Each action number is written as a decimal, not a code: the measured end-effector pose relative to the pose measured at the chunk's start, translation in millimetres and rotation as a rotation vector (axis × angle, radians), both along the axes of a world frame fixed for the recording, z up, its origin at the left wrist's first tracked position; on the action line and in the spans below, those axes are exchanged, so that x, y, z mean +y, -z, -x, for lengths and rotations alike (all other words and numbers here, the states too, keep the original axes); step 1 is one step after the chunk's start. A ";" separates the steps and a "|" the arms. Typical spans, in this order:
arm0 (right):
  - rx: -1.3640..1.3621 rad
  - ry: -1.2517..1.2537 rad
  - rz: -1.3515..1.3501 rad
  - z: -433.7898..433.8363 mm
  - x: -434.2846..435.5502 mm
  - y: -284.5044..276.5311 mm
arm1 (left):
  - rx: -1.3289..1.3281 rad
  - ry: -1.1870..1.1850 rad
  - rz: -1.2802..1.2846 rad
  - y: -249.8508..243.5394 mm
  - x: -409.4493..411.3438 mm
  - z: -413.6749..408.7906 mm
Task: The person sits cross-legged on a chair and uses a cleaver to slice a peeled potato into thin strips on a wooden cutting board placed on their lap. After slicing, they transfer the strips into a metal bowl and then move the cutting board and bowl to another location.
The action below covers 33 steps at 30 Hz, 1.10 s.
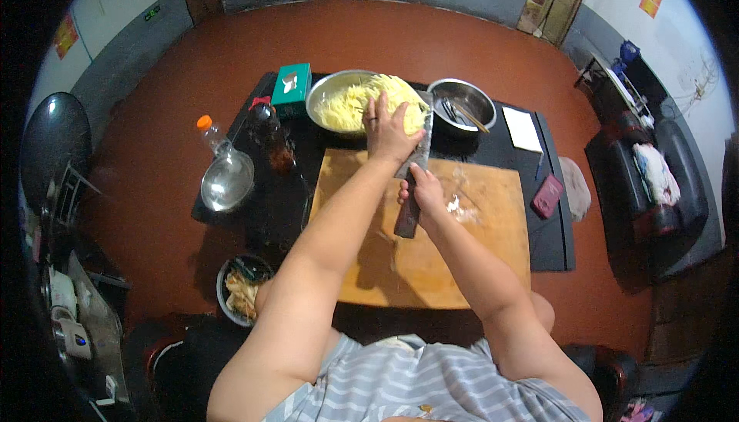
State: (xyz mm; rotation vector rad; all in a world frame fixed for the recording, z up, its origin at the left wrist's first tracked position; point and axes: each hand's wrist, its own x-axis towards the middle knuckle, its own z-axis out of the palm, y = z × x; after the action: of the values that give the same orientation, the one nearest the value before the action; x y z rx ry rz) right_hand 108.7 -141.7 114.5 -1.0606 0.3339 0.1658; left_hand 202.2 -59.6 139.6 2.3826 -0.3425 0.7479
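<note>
My right hand point(426, 192) is closed around the dark handle of a wide-bladed cleaver point(425, 148), whose blade points away from me beside a metal bowl point(314, 99). Pale yellow shredded vegetable point(346, 107) fills the bowl. Against the heap of shreds at the bowl's right side rests my left hand point(389, 133), fingers spread, its palm side hidden; part of the heap lies against the blade. Below both hands is a wooden cutting board point(369, 272) with wet spots and a few scraps on it.
Right of the bowl stands a steel bowl point(465, 102) with chopsticks and utensils, then white paper point(521, 129) and a red phone-like item point(547, 196). Leftward are a green tissue box point(291, 90), a dark bottle point(265, 128), an orange-capped bottle point(215, 136), a metal bowl point(227, 181) and a scrap bin point(222, 289).
</note>
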 end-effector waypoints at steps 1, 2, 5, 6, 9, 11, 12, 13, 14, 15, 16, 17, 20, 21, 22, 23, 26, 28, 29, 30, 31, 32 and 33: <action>0.005 0.003 -0.011 -26.5 6.5 -0.3 | 0.022 -0.004 0.002 -1.6 7.7 -23.3; 0.012 -0.015 -0.028 -50.2 14.0 -2.8 | 0.068 -0.033 -0.034 -3.3 16.0 -44.4; 0.055 -0.050 -0.049 -113.4 38.7 5.1 | 0.157 -0.065 -0.092 14.6 44.2 -107.1; 0.063 -0.040 -0.036 -130.9 45.4 7.3 | 0.238 -0.056 -0.078 21.8 50.2 -123.5; 0.131 -0.041 0.054 -168.8 60.4 12.1 | 0.307 -0.051 -0.135 50.4 61.0 -158.9; 0.127 -0.054 0.104 -180.8 64.0 17.1 | 0.411 -0.076 -0.086 68.5 65.0 -174.6; 0.129 -0.067 0.103 -183.5 64.1 16.7 | 0.445 -0.080 -0.064 73.4 66.5 -180.1; 0.148 -0.073 0.121 -183.7 63.6 16.9 | 0.478 -0.084 -0.043 78.6 67.5 -184.9; 0.167 -0.078 0.138 -181.9 62.9 17.5 | 0.483 -0.106 -0.048 85.8 69.6 -189.7; 0.183 -0.082 0.162 -180.8 60.3 17.2 | 0.484 -0.125 -0.046 92.9 71.3 -195.7; 0.189 -0.093 0.184 -180.4 58.8 16.4 | 0.479 -0.147 -0.044 98.3 75.2 -202.6; 0.185 -0.102 0.176 -178.3 57.1 15.5 | 0.436 -0.176 -0.112 106.8 80.8 -211.8; 0.183 -0.105 0.190 -171.8 40.2 13.9 | 0.570 -0.166 -0.200 102.0 78.1 -215.7; 0.177 -0.111 0.210 -169.1 36.1 10.9 | 0.609 -0.164 -0.231 96.2 79.3 -215.1; 0.172 -0.116 0.230 -165.3 31.7 7.1 | 0.648 -0.161 -0.263 94.9 80.6 -215.4; 0.178 -0.126 0.254 -159.4 27.2 2.5 | 0.647 -0.164 -0.313 99.1 83.6 -216.6; 0.148 -0.194 0.353 -140.1 9.7 -17.0 | 0.643 -0.183 -0.459 108.6 94.5 -223.2; 0.155 -0.164 0.372 -130.8 -1.2 -24.8 | 0.698 -0.174 -0.463 106.3 95.9 -223.5; 0.158 -0.151 0.381 -126.5 -5.3 -29.6 | 0.727 -0.171 -0.465 105.8 97.2 -223.8; 0.192 -0.139 0.370 -122.0 -7.7 -39.1 | 0.725 -0.160 -0.398 102.7 100.0 -224.8; 0.165 -0.161 0.383 -122.1 -12.2 -41.7 | 0.678 -0.133 -0.314 99.7 102.5 -225.9; 0.168 -0.148 0.329 -126.8 -15.3 -41.9 | 0.631 -0.108 -0.231 97.0 106.1 -226.5; 0.171 -0.131 0.273 -132.0 -17.4 -40.1 | 0.582 -0.080 -0.152 93.2 108.1 -225.9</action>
State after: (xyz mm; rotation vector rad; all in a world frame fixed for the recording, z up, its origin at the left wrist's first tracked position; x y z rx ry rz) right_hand 240.8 -159.0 154.5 -1.3431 0.4507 0.3367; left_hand 428.1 48.4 46.4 2.6348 -0.0586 0.0386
